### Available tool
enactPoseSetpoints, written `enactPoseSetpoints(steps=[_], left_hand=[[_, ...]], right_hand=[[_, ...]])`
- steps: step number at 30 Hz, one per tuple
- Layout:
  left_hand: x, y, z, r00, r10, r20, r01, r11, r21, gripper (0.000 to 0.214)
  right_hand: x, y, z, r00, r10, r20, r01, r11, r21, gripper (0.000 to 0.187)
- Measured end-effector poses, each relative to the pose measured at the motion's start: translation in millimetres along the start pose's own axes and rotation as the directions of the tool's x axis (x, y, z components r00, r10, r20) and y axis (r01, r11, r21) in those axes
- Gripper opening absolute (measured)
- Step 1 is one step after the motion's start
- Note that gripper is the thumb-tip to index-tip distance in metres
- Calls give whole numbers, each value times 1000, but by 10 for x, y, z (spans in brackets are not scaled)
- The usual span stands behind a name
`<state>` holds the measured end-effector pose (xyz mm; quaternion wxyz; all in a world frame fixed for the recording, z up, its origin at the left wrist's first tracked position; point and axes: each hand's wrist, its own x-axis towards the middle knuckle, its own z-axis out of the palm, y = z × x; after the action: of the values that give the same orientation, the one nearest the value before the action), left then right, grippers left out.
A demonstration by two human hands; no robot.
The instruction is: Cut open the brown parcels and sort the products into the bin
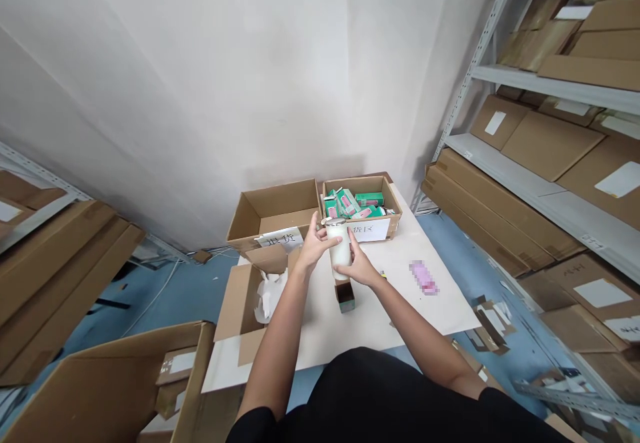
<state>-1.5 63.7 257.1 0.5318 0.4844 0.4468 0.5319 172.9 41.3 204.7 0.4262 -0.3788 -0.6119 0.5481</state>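
Note:
A white tumbler (342,251) with a silvery rim or lid stands nearly upright between my two hands above the table. My left hand (315,246) grips its upper left side, thumb across the front. My right hand (362,266) closes on the right side and lower front. Just below the tumbler, a small green box (346,305) stands on the table with its top open and its brown inside showing. To the left, an opened carton (235,296) holds crumpled white wrapping (271,296).
Behind are a large carton (250,219) and another carton (394,224) with several green boxes (369,199). A blurred pink item (424,277) lies on the white table (415,316). Box-filled shelves (540,163) flank the right; a big carton (90,389) stands lower left.

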Motion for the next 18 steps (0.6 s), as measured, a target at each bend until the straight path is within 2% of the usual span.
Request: enactPoseSetpoints(steps=[3, 6, 8, 11, 13, 15, 17, 18], left_hand=[[0, -89, 9, 996, 80, -23, -77, 987, 140, 111], [-1, -202, -3, 997, 71, 44, -80, 963, 258, 77], [-13, -319, -42, 997, 30, 65, -47, 960, 277, 69], [-61, -581, -137, 999, 3, -34, 7, 950, 311, 69], [-112, -803, -200, 993, -16, -116, 53, 944, 325, 71], [-175, -1041, -238, 985, -43, -167, 95, 943, 318, 74], [-246, -1278, -247, 980, -88, -177, 137, 948, 286, 75], [-283, -1393, -243, 978, -116, -175, 160, 951, 265, 75]], right_hand=[[-10, 74, -14, 999, 26, -42, -28, 999, -36, 129], [-40, 229, -25, 995, 30, -91, -38, 996, -85, 128], [-78, 414, -50, 998, 43, -44, -45, 997, -54, 127], [-168, 810, -125, 992, 126, 20, -125, 992, -33, 118], [-252, 1113, -169, 961, 275, -36, -278, 953, -118, 105], [-358, 1400, -176, 890, 441, -115, -456, 861, -223, 91], [-474, 1638, -138, 829, 533, -167, -559, 778, -288, 72], [-528, 1731, -108, 818, 543, -189, -574, 759, -307, 57]])
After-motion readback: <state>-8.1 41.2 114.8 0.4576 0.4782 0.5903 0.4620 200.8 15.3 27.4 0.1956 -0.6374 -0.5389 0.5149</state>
